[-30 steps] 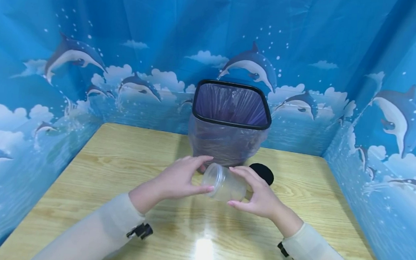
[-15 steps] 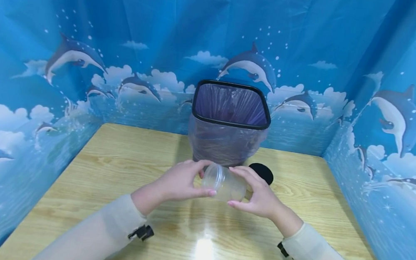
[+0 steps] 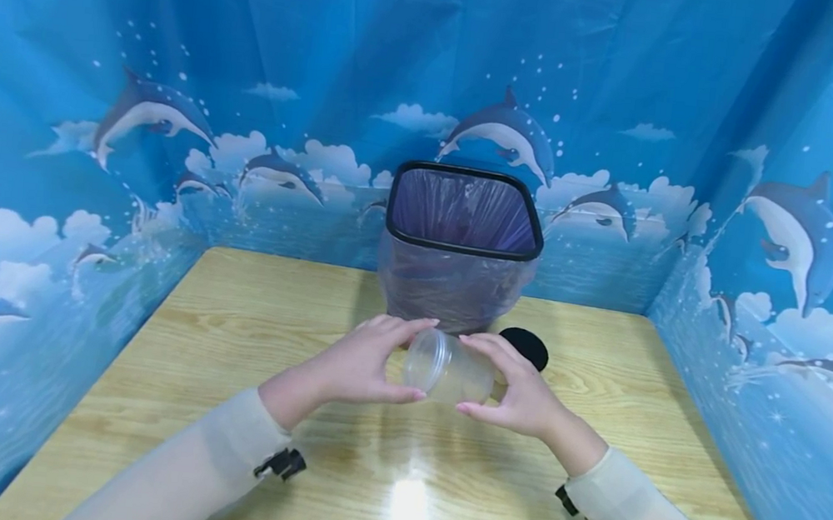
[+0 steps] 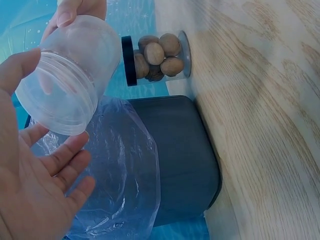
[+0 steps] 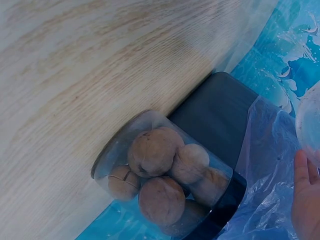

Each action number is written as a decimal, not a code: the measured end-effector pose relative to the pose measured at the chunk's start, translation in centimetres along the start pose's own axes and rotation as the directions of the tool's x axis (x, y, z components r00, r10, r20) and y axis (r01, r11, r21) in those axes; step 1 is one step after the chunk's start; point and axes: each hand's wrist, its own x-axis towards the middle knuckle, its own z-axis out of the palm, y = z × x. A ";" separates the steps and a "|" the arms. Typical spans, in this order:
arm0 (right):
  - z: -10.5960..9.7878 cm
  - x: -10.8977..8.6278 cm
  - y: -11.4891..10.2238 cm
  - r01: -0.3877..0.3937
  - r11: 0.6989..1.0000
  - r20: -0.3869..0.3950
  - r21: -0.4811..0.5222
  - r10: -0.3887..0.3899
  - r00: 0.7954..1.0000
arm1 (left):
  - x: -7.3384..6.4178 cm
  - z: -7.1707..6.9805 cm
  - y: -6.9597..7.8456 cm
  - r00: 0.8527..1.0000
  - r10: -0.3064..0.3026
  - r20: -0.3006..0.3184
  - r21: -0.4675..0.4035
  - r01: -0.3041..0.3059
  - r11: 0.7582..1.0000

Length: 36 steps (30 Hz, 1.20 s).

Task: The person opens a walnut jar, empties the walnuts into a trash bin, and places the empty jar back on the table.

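A clear, frosted plastic jar point(image 3: 460, 371) lies sideways in the air between both hands, its ribbed rim toward the left. My right hand point(image 3: 517, 391) grips the jar's body between thumb and fingers. My left hand point(image 3: 361, 363) spans the rim, thumb on the near side and fingertips on the far side. In the left wrist view, the left thumb and a fingertip touch the jar's point(image 4: 80, 70) rim while the other fingers spread. Whether a clear cap covers that end I cannot tell. Nothing shows inside the jar.
Behind the hands stands a bin point(image 3: 459, 289) lined with a translucent bag. Beside it on the wooden table point(image 3: 268, 313) is a clear jar of walnuts point(image 4: 159, 57) with a black lid point(image 3: 524, 348). Blue dolphin-print curtains point(image 3: 293, 56) enclose the table's back and sides.
The left hand shifts slightly around the jar's rim, its thumb moving forward and then back, and its far fingertips now lie higher over the rim. The right hand and the jar stay in place.
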 end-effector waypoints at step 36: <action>0.2 -0.1 0.2 -0.019 1.000 -0.005 0.014 0.019 1.000 | 0.5 0.7 0.3 0.988 -0.144 0.050 -0.054 0.146 0.988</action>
